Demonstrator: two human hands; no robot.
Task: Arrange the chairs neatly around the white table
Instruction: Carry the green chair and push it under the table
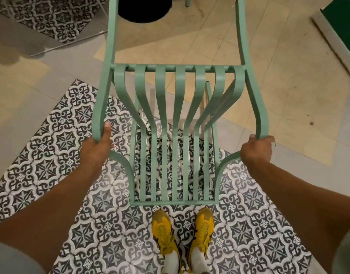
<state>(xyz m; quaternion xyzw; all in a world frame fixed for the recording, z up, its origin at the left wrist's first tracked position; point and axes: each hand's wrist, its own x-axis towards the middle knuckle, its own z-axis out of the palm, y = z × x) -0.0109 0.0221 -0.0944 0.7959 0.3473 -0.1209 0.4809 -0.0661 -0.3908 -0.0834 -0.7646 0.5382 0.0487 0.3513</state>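
A person's left hand (98, 144) wraps its fingers around the left armrest of a mint-green metal chair (175, 123), held above patterned floor tiles (51, 155). The right hand (256, 150) is closed around the right armrest. No white table is visible. Judged from here, keeping both grips level should stop the chair tilting while it is carried

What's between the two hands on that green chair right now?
In the head view, the green chair's slatted seat spans the gap between the left hand and right hand; each grips a curled armrest end. Patterned floor tiles show through the slats.
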